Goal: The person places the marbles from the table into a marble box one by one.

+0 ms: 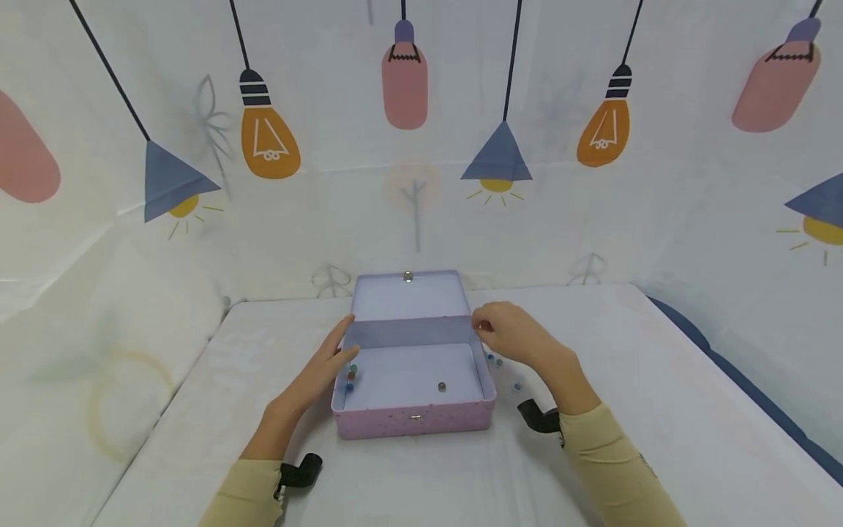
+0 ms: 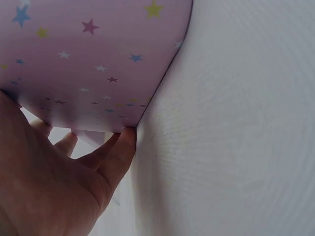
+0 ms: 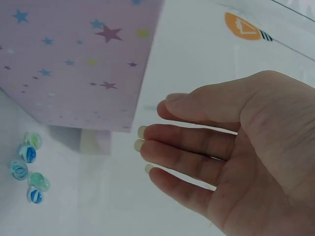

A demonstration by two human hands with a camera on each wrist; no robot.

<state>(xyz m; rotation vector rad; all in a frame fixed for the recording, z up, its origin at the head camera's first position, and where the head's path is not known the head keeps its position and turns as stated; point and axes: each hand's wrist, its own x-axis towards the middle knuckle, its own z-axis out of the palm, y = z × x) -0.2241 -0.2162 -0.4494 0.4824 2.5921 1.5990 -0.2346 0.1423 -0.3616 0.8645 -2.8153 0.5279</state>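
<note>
A lilac-pink, star-printed tin box [image 1: 413, 419] stands with its lid [image 1: 411, 296] raised at the back. Inside it are an orange-brown marble [image 1: 351, 375], a few marbles near it by the left wall, and a grey-brown marble [image 1: 442, 386] at front right. My left hand [image 1: 324, 366] holds the left wall towards the rear, thumb over the rim, fingertips [image 2: 125, 140] against the outside. Beside the right rear corner is my right hand [image 1: 514, 333]; its thumb meets the index finger [image 3: 165, 112], the other fingers are lightly bent, and nothing shows between them.
Several loose glass marbles [image 3: 32, 155] lie on the white-covered table [image 1: 658, 380], just right of the box. A white printed cloth [image 1: 369, 212] hangs behind. Dark wrist-camera mounts [image 1: 541, 417] stick out from both sleeves.
</note>
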